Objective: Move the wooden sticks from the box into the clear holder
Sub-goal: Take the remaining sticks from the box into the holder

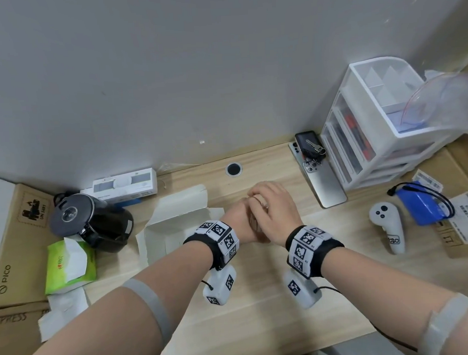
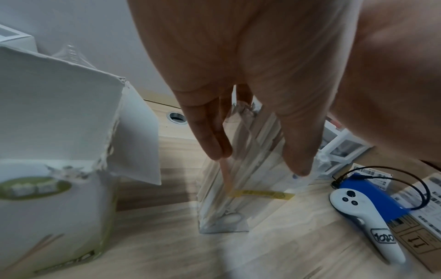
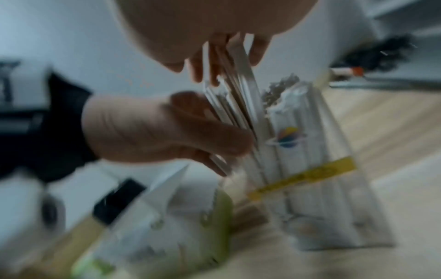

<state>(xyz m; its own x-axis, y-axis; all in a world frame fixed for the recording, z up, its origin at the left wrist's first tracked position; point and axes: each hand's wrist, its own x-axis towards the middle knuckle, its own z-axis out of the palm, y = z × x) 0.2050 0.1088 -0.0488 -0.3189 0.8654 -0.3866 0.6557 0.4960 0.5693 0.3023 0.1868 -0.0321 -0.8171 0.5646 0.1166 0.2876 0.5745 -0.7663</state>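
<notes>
My right hand point(image 3: 214, 22) pinching a blurred bundle of wooden sticks point(image 3: 233, 90) at the clear holder point(image 3: 322, 188) mouth, left hand point(image 2: 238, 56) clasping its sides, box point(image 1: 176, 225) open just left, holder hidden beneath both hands in head view, stick tips lost to blur.

the sticks point(image 3: 238, 90) are smooth pale wood. the holder point(image 2: 222, 213) is clear glossy plastic; the box point(image 2: 71, 217), matt white card.

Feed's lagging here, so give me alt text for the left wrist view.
The left hand holds a clear holder of wooden sticks, standing on the desk, between fingers and thumb. An open white box stands left; a white controller lies right.
</notes>
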